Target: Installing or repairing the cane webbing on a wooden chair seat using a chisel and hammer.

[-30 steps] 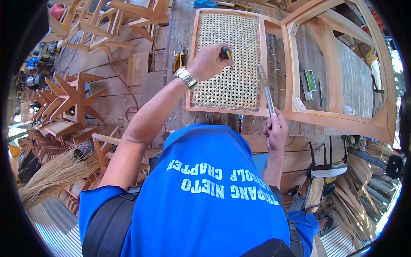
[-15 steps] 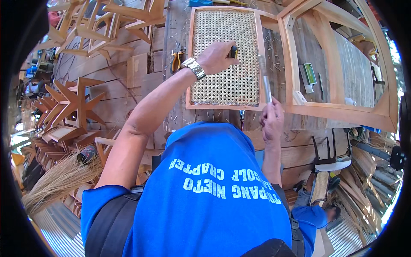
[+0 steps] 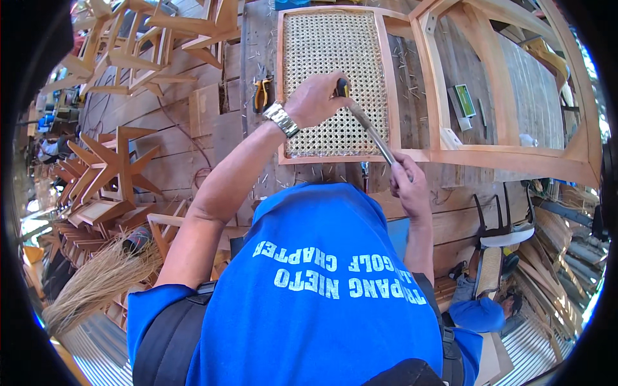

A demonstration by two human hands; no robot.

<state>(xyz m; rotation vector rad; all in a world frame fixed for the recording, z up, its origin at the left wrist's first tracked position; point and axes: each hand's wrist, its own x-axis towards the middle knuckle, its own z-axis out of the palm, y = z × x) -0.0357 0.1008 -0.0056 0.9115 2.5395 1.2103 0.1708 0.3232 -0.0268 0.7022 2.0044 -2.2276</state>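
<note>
A wooden frame [image 3: 394, 83] filled with woven cane webbing [image 3: 331, 45] lies flat on the bench. Over the webbing, my left hand [image 3: 313, 100] is closed around a tool with a black-and-yellow handle [image 3: 342, 87]; its lower end is hidden by the hand, so its kind cannot be told. My right hand [image 3: 411, 183], at the frame's near right corner, grips a hammer [image 3: 381, 147] with a metallic shaft. The hammer's head end reaches over the webbing, right beside the top of that handle; whether they touch cannot be told.
Yellow-handled pliers [image 3: 261, 95] lie left of the frame. A larger wooden chair frame [image 3: 508, 156] stands at the right, with a green-and-white box [image 3: 465, 101] seen through it. Wooden chair parts [image 3: 114, 164] and fibre bundles [image 3: 96, 283] crowd the left. Another person [image 3: 476, 313] is at lower right.
My right hand has swung the hammer's head leftward and down, from the frame's right rail to beside the tool handle. My left hand has shifted slightly left in the picture, still holding the tool.
</note>
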